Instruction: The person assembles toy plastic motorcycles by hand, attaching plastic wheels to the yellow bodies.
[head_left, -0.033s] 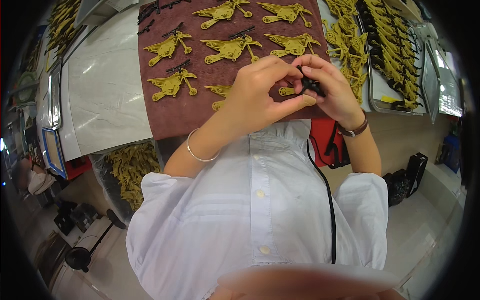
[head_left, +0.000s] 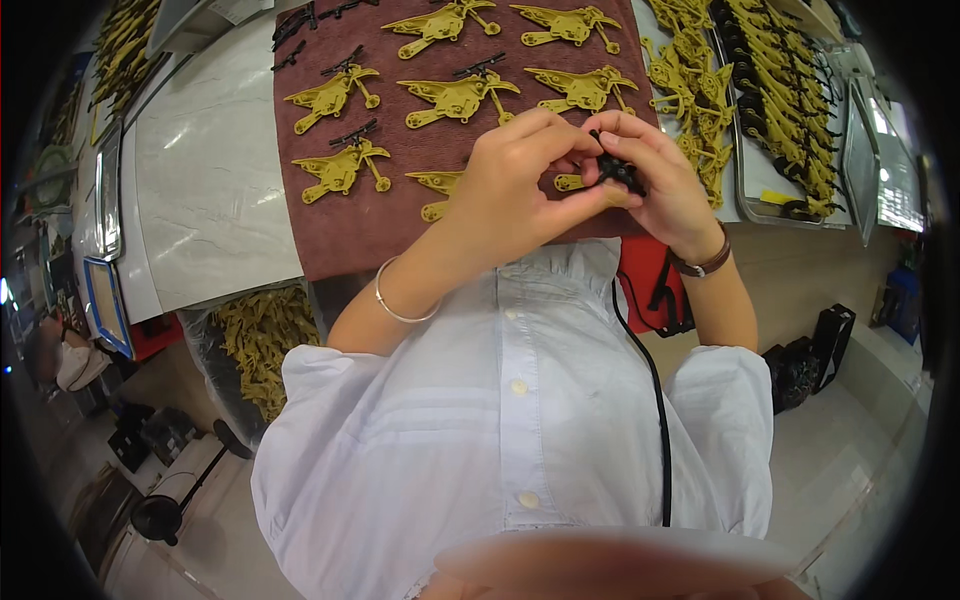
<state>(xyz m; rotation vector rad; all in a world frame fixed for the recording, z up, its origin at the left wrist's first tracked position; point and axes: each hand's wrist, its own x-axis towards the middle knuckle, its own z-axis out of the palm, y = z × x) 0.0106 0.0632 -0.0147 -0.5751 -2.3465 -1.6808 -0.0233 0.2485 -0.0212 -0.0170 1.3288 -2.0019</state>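
Both of my hands meet over the front right of a brown cloth point(head_left: 335, 235). Pinched between their fingertips is a small black plastic part point(head_left: 618, 173) with a thin stem; the fingers hide some of its shape. My left hand point(head_left: 520, 175) grips it from the left, its thumb under the part. On the other side, my right hand point(head_left: 672, 185) holds it with bent fingers. Below my hands, yellow-green bird-shaped parts lie on the cloth, one point(head_left: 432, 181) partly covered by my left hand. Other bird-shaped parts point(head_left: 455, 97) rest farther back in rows, some with slim black pieces point(head_left: 478, 64) beside them.
A heap of yellow-green parts point(head_left: 690, 95) lies right of the cloth, beside a metal tray point(head_left: 745, 195) of yellow and black assemblies. The pale tabletop point(head_left: 205, 180) extends leftward. Below it sits a bag of similar parts point(head_left: 265, 345). A black cable point(head_left: 655, 400) hangs down my front.
The black part has turned slightly between my fingertips, and my left thumb has shifted a little. Both hands keep their hold.
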